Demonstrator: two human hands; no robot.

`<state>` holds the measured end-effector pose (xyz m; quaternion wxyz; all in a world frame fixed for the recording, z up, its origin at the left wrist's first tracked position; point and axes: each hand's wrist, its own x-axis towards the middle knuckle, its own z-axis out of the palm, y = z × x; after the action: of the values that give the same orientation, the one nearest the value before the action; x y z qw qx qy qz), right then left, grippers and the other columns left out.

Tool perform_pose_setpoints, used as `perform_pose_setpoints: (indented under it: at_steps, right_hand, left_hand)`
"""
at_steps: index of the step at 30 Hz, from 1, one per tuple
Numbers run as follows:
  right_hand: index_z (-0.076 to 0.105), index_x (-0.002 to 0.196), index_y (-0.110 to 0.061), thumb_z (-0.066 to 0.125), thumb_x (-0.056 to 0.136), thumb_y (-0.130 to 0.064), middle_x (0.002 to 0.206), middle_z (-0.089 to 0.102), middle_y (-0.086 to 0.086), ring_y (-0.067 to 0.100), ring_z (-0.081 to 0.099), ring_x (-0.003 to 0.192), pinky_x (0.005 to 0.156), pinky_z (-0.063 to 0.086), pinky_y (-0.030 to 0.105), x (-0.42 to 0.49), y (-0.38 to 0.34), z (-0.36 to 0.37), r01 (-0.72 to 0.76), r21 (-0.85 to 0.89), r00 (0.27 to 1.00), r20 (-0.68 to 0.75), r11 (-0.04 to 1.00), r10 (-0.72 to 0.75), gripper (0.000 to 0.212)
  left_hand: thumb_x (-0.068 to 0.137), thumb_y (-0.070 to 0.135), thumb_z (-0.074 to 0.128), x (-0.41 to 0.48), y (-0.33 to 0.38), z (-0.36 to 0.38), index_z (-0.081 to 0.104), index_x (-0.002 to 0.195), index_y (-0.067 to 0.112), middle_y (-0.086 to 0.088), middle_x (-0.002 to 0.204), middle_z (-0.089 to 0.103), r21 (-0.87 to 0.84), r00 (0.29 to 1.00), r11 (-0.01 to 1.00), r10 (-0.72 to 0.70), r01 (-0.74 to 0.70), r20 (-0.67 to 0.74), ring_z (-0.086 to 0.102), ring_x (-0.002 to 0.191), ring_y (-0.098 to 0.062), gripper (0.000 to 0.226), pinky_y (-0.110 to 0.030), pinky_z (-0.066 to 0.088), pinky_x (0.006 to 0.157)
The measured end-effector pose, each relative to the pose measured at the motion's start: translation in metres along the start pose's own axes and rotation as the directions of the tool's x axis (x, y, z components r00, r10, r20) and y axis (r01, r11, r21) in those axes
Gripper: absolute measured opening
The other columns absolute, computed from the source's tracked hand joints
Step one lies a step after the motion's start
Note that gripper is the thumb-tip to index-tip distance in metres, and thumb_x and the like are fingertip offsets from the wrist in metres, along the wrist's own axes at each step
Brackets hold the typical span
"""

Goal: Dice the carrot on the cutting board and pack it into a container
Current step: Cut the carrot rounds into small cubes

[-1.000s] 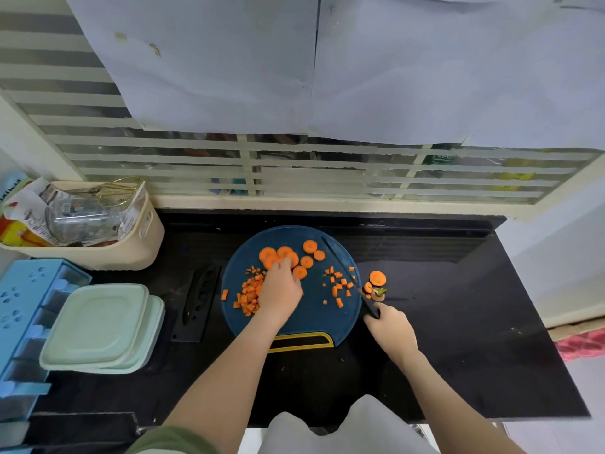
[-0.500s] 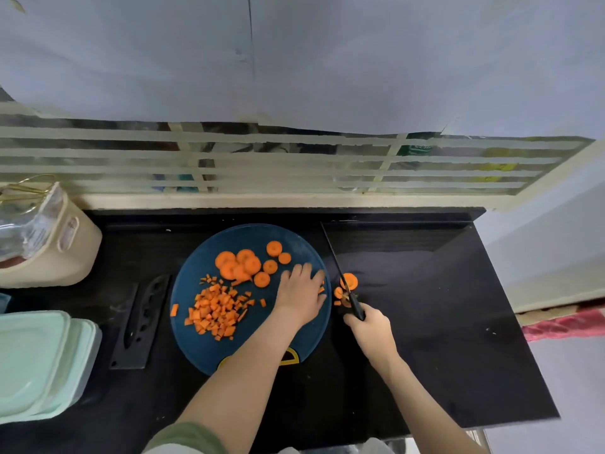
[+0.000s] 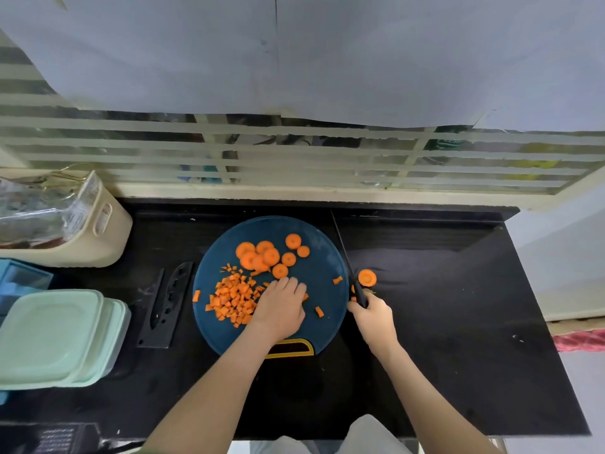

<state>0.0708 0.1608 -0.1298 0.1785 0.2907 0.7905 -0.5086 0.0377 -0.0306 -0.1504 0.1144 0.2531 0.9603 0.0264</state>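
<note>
A round dark-blue cutting board (image 3: 324, 267) lies on the black counter. A heap of diced carrot (image 3: 233, 298) sits on its left half, and several carrot rounds (image 3: 265, 255) lie at its far side. My left hand (image 3: 282, 304) rests flat on the board, fingers straight, against the right side of the dice heap. A few loose dice (image 3: 319, 311) lie to its right. My right hand (image 3: 371, 314) grips the black handle of a knife (image 3: 345, 253) just off the board's right edge, blade pointing away. One carrot end piece (image 3: 366, 277) lies on the counter by the blade.
Stacked pale-green lidded containers (image 3: 55, 335) stand at the left counter edge. A black knife sheath (image 3: 165, 304) lies between them and the board. A cream basket (image 3: 82, 234) with plastic packets is at the back left. A window sill runs along the back.
My left hand slid from the board's right side leftward, sweeping the scattered dice into the heap on the left. The right hand stayed beside the board with the knife. The camera view shifted.
</note>
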Motion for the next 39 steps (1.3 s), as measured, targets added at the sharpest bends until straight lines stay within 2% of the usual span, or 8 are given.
perform_pose_setpoints:
  at_steps: [7,11,16,22,26,30,35,39]
  right_hand:
    - [0.062,0.103,-0.018,0.056,0.092,-0.012,0.095,0.067,-0.002,0.013,0.063,0.086,0.081,0.055,0.035,-0.01,-0.001,0.021,0.032,0.019,0.999,0.037,0.999,-0.033,0.014]
    - [0.061,0.096,-0.009,0.057,0.091,-0.012,0.087,0.065,0.008,0.024,0.062,0.076,0.073,0.053,0.038,-0.013,0.004,0.028,0.034,-0.022,0.999,0.02,0.999,-0.034,0.007]
    - [0.059,0.104,-0.015,0.057,0.092,-0.014,0.089,0.064,0.002,0.016,0.06,0.075,0.071,0.052,0.033,-0.014,0.006,0.031,0.019,-0.029,1.0,-0.002,0.999,-0.019,0.012]
    - [0.061,0.098,-0.015,0.056,0.092,-0.016,0.096,0.066,0.01,0.02,0.061,0.08,0.069,0.052,0.036,-0.015,0.005,0.037,-0.003,-0.009,1.0,0.008,1.0,0.003,0.008]
    - [0.059,0.105,-0.018,0.055,0.093,-0.017,0.096,0.066,0.002,0.022,0.063,0.086,0.076,0.055,0.037,-0.016,-0.002,0.034,0.005,0.027,1.0,-0.016,1.0,-0.005,0.012]
    - [0.057,0.096,-0.023,0.055,0.094,-0.017,0.076,0.06,-0.002,0.014,0.054,0.062,0.054,0.045,0.027,-0.012,-0.001,0.02,0.013,0.091,0.995,-0.103,0.996,-0.003,0.007]
    - [0.06,0.083,-0.01,0.057,0.092,-0.021,0.065,0.053,0.006,0.02,0.046,0.059,0.055,0.039,0.034,-0.009,0.009,-0.003,-0.029,0.127,0.984,-0.169,0.991,0.051,0.014]
    - [0.06,0.082,-0.014,0.059,0.09,-0.021,0.066,0.056,0.004,0.019,0.05,0.059,0.055,0.041,0.032,-0.004,0.018,-0.016,-0.04,0.146,0.983,-0.171,0.988,0.065,0.011]
  left_hand:
    - [0.085,0.045,0.043,-0.007,0.003,0.002,0.066,0.11,0.015,-0.006,0.091,0.061,-0.03,0.986,0.999,0.009,-0.015,-0.165,0.059,0.081,-0.023,0.045,-0.033,0.049,0.067]
    - [0.073,0.045,0.073,0.0,0.021,0.007,0.067,0.099,0.018,-0.005,0.092,0.061,-0.004,0.983,0.992,0.123,-0.125,-0.136,0.06,0.082,-0.024,0.037,-0.033,0.049,0.069]
    - [0.051,0.019,0.086,0.001,0.034,0.013,0.067,0.086,0.015,-0.005,0.081,0.06,-0.015,0.992,0.998,-0.058,0.057,-0.114,0.059,0.072,-0.023,0.04,-0.032,0.047,0.063]
    - [0.091,0.022,0.046,-0.021,0.005,0.011,0.05,0.113,0.014,-0.004,0.113,0.05,-0.177,0.881,0.873,-0.47,0.455,-0.055,0.047,0.107,-0.024,0.024,-0.035,0.034,0.088]
    - [0.094,0.025,0.042,-0.017,0.002,0.008,0.052,0.119,0.016,-0.005,0.118,0.048,-0.177,0.923,0.918,-0.374,0.354,-0.089,0.044,0.11,-0.025,0.027,-0.037,0.031,0.088]
    - [0.091,0.015,0.054,0.008,0.014,-0.002,0.064,0.101,0.013,-0.007,0.098,0.059,-0.227,0.956,0.952,-0.245,0.205,-0.163,0.056,0.095,-0.03,0.014,-0.042,0.037,0.079]
    - [0.097,0.014,0.043,0.047,0.039,-0.012,0.047,0.134,0.018,-0.006,0.123,0.051,-0.208,0.992,0.975,-0.092,0.073,-0.086,0.046,0.114,-0.028,0.037,-0.038,0.03,0.089]
    - [0.098,0.011,0.042,0.066,0.05,-0.01,0.044,0.134,0.016,-0.008,0.129,0.046,-0.148,1.0,0.989,-0.001,0.001,-0.006,0.04,0.12,-0.028,0.036,-0.037,0.03,0.095]
